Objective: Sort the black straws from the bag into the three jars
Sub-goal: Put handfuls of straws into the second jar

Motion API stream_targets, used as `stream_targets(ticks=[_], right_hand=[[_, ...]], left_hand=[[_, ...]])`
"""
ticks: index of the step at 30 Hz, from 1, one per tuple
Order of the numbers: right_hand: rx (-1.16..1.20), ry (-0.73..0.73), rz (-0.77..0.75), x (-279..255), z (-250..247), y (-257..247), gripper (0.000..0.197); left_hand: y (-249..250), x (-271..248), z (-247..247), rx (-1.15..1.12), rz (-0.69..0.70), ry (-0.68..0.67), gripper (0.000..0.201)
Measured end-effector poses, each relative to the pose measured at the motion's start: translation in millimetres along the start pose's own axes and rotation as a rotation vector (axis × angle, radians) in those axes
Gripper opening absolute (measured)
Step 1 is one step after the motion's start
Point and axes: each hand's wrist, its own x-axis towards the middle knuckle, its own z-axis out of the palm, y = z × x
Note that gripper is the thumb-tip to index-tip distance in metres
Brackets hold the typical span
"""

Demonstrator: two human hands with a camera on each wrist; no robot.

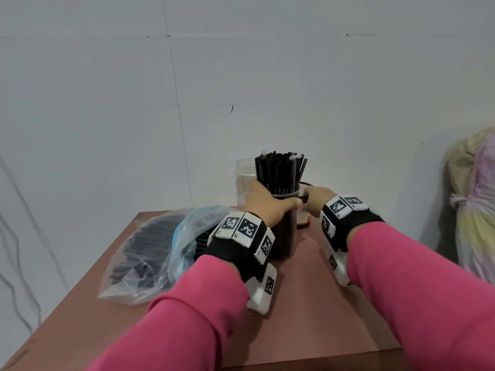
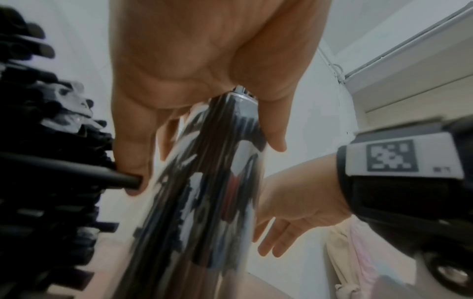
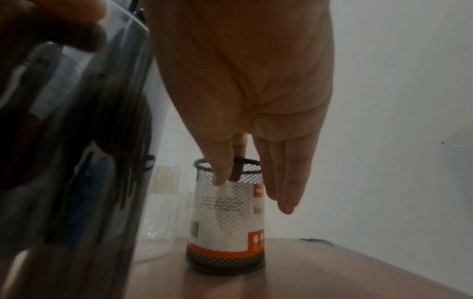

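A clear jar packed with upright black straws stands at the back middle of the table. My left hand grips it near the rim, thumb on one side and fingers on the other, as the left wrist view shows around the jar. Just right of it stands a black mesh cup with a white and orange label. My right hand pinches the mesh cup at its rim between thumb and forefinger, the other fingers straight. An empty clear jar stands behind. A plastic bag of black straws lies left.
The reddish-brown table ends against a white wall just behind the jars. A pale tie-dyed cloth hangs off to the right, beyond the table's edge. The bag lies close beside my left wrist.
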Motion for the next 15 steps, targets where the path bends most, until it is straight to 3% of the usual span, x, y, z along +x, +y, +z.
stream_targets(ticks=[4,7,12,15], right_hand=[[0.087,0.095,0.087,-9,-7,22,0.025],[0.166,0.14,0.153,-27,-22,48,0.026],[0.266,0.202,0.219,-73,-43,85,0.011],[0.314,0.24,0.233,-93,-43,96,0.019]], left_hand=[[9,3,-3,0.016,-0.035,-0.06,0.08],[22,11,5,0.019,-0.044,-0.006,0.088],[43,21,40,-0.003,-0.109,0.011,0.089],[43,25,58,0.026,-0.161,-0.008,0.084]])
